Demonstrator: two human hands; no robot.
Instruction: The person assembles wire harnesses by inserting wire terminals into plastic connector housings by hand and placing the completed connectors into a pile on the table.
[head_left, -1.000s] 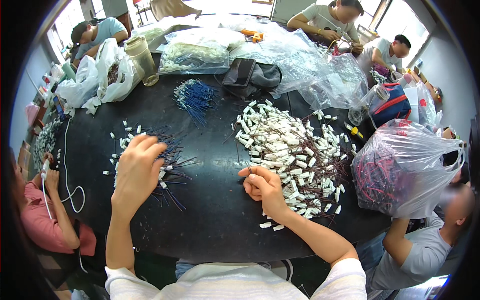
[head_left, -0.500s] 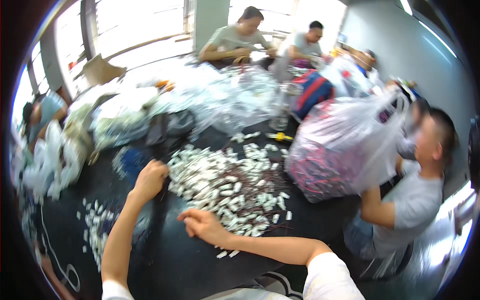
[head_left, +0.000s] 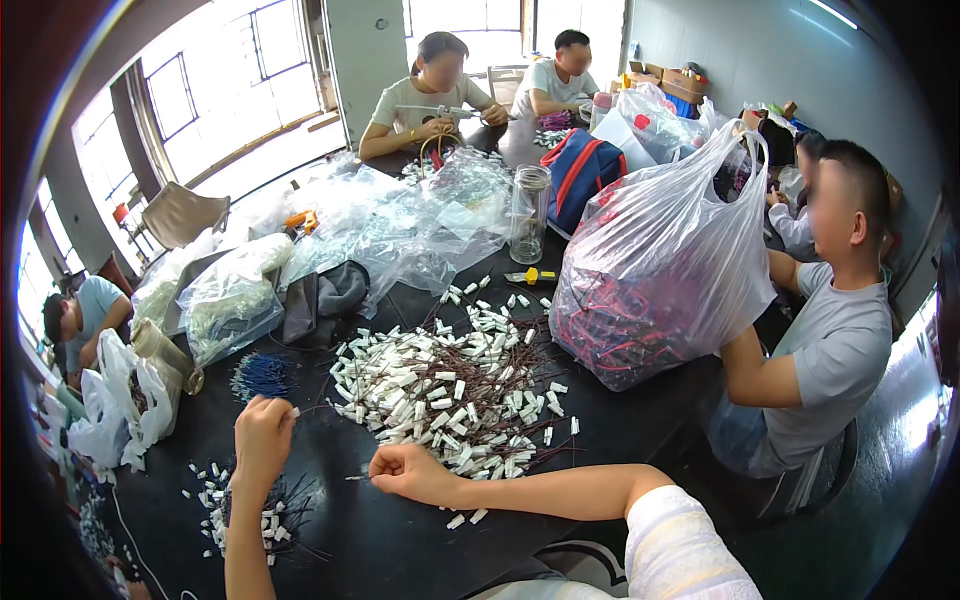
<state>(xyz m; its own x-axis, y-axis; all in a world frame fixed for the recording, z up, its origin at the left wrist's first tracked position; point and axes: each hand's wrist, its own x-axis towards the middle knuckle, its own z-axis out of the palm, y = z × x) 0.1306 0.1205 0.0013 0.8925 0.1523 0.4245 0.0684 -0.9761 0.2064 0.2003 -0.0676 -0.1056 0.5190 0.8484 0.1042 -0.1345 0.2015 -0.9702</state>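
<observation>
My left hand (head_left: 264,436) is raised over the table left of a big heap of white plastic connectors with brown wires (head_left: 425,385). Its fingers are closed, with a small white connector (head_left: 294,412) and a thin wire showing at the tips. My right hand (head_left: 408,474) is at the heap's near edge, thumb and forefinger pinched together. A small whitish connector (head_left: 355,477) shows at those fingertips, partly hidden. Beneath my left forearm lies a smaller pile of white connectors with dark wires (head_left: 275,522). Beyond my left hand is a bundle of blue wires (head_left: 262,376).
A large plastic bag of red and dark wires (head_left: 650,310) stands at right, beside a seated co-worker (head_left: 835,330). Behind the heap are a yellow cutter (head_left: 532,275), a glass bottle (head_left: 529,215) and clear plastic bags (head_left: 400,235). Other people sit farther back.
My left hand has moved from the heap's left edge toward me and left. My right hand's fingers, looser before, are now pinched. The whole view has shifted and grown sharper.
</observation>
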